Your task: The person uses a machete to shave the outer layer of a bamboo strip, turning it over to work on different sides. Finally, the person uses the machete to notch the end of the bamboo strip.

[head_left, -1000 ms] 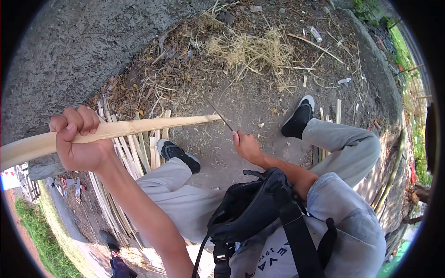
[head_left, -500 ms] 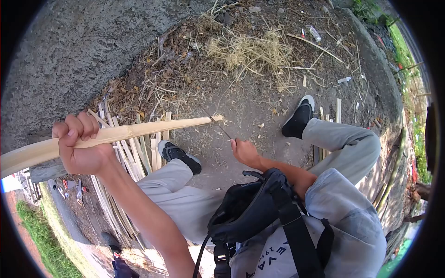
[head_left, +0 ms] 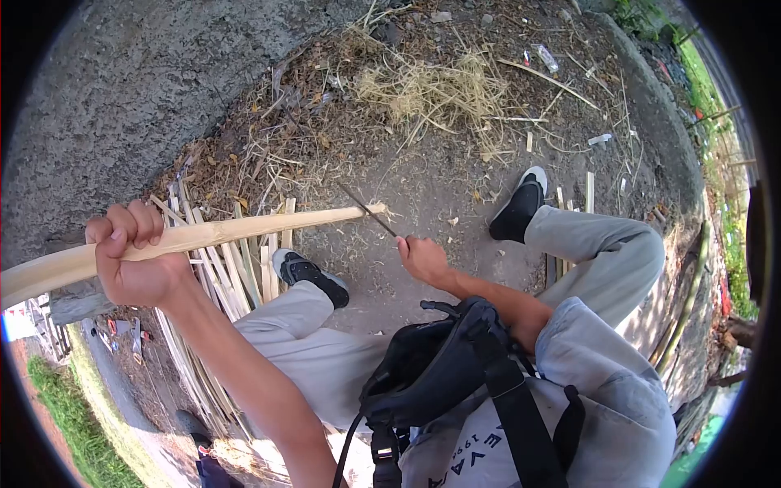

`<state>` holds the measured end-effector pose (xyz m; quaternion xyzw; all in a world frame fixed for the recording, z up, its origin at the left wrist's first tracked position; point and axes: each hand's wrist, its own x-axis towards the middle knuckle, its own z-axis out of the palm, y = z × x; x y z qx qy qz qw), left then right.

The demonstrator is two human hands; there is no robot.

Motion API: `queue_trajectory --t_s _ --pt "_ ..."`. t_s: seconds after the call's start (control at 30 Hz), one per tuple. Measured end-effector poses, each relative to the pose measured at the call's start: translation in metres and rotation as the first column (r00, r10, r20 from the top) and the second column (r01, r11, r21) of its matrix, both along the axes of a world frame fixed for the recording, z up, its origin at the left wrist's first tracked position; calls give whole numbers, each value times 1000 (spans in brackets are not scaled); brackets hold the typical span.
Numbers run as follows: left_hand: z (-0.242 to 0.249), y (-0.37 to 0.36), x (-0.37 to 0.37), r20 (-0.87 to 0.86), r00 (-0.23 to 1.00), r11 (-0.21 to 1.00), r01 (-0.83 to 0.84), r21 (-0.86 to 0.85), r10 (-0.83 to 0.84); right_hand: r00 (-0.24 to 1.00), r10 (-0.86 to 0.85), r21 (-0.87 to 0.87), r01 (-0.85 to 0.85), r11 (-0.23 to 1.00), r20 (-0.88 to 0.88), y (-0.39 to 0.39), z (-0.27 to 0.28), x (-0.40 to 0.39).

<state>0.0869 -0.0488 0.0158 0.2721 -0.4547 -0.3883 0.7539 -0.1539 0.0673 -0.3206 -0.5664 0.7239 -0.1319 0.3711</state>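
My left hand (head_left: 138, 252) is wrapped round a long pale bamboo strip (head_left: 268, 224), which runs from the left edge toward the middle and narrows to a frayed tip. In my right hand (head_left: 425, 260), the fingers close on the handle end of a thin dark knife (head_left: 366, 209). Its blade crosses the strip just short of the frayed tip and appears to touch it. The knife's handle is hidden inside my fist.
Many split bamboo strips (head_left: 191, 358) lie on the ground at my left. A heap of pale shavings (head_left: 439, 93) sits ahead, near a plastic bottle (head_left: 547, 58). A rough grey concrete slab (head_left: 130, 98) rises at upper left. A black bag (head_left: 439, 366) hangs at my front.
The knife has shifted slightly left and up along the strip, with more of its blade showing beyond it. My right hand has moved a little left; my left hand keeps its grip.
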Motion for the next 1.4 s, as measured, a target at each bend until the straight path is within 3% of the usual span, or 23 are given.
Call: queue_trajectory --t_s 0.3,0.5,0.6,0.7,0.8,0.87,0.97,1.07,1.27,1.4 --pt "-2 6 11 -14 1000 1000 18 -20 -18 998 55 -48 -53 997 36 4 12 14" --pt "-3 7 14 -17 1000 1000 12 -28 -13 993 76 69 -82 994 93 8 1 11" --pt "-4 8 13 -30 1000 1000 3 -21 -4 968 159 -19 -159 987 195 -3 40 17" --pt "-3 6 13 -20 1000 999 18 -32 -19 950 177 -150 -142 978 258 -5 45 29" --pt "-4 8 13 -11 999 998 42 -39 -43 980 17 -104 4 995 198 3 -6 30" --pt "-4 10 15 -13 999 998 41 -39 -42 997 -53 17 52 999 63 8 -64 12" --pt "-3 7 15 4 1000 999 15 -44 -15 999 27 140 -29 990 19 8 -43 -25" --pt "-5 8 16 -3 1000 999 -13 -30 13 998 66 76 -66 995 -5 11 -21 -24" --pt "-3 6 13 -3 1000 1000 0 -29 0 999 -13 64 15 998 -30 27 -63 -23" --pt "-3 4 9 -8 1000 1000 12 -29 -12 1000 22 132 -22 991 3 22 -43 -26"
